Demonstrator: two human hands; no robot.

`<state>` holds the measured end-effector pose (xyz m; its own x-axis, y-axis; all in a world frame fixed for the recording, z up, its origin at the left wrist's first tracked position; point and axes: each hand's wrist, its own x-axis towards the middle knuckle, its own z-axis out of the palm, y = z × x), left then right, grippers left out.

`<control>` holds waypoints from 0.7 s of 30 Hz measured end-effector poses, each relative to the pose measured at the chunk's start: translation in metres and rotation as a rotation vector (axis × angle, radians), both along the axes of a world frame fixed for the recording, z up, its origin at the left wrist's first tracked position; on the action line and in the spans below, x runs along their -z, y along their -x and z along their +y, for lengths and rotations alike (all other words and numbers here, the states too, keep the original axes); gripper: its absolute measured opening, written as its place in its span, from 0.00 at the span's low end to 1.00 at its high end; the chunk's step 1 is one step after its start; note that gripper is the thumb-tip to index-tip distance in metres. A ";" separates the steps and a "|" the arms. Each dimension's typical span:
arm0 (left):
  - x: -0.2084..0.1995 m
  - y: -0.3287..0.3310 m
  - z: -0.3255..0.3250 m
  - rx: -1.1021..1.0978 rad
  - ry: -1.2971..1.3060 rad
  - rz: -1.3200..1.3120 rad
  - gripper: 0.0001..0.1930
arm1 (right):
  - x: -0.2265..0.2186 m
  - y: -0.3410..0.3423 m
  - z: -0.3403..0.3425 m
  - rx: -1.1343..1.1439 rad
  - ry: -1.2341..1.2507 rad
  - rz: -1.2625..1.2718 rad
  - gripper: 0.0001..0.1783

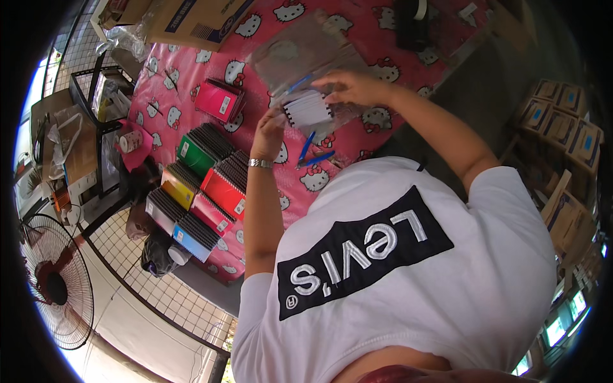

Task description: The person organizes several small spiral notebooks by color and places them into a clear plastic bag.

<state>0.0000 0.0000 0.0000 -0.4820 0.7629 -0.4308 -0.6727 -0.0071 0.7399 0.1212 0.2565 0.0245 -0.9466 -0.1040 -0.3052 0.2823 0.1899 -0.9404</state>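
A small white spiral notepad [308,110] lies between my hands, with shiny clear plastic [347,117] around its right side. My left hand [271,127], with a metal watch at the wrist, pinches the notepad's left edge. From the right, my right hand [350,87] reaches over the notepad's far corner, its fingers bent on the clear plastic; the exact grip is partly hidden. A blue pen [299,83] rests just beyond the notepad. Flat clear plastic bags [303,54] are spread farther out. Nearer my body lies a blue-handled tool [315,155], perhaps scissors.
Stacked spiral notebooks [203,150] in several colours stand at the left of the pink patterned tablecloth [185,70], near a pink notebook pile [220,101]. A cardboard box [198,22] is at the far side. A fan [56,287] stands left; boxes [562,115] are stacked right.
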 end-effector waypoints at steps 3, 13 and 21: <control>0.009 -0.007 0.004 0.074 -0.017 -0.080 0.25 | 0.009 0.005 -0.016 -0.029 -0.027 0.064 0.27; -0.035 -0.012 0.038 0.105 0.489 1.454 0.10 | 0.011 0.019 -0.033 0.124 -0.257 0.459 0.13; -0.050 -0.018 0.009 0.364 0.232 1.532 0.21 | -0.015 -0.012 -0.031 -0.011 -0.512 0.815 0.11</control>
<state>0.0184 0.0094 0.0499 -0.3647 0.9189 0.1503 0.7358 0.1855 0.6513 0.1333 0.2250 0.0391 -0.8877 -0.1508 0.4350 -0.4253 0.6304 -0.6494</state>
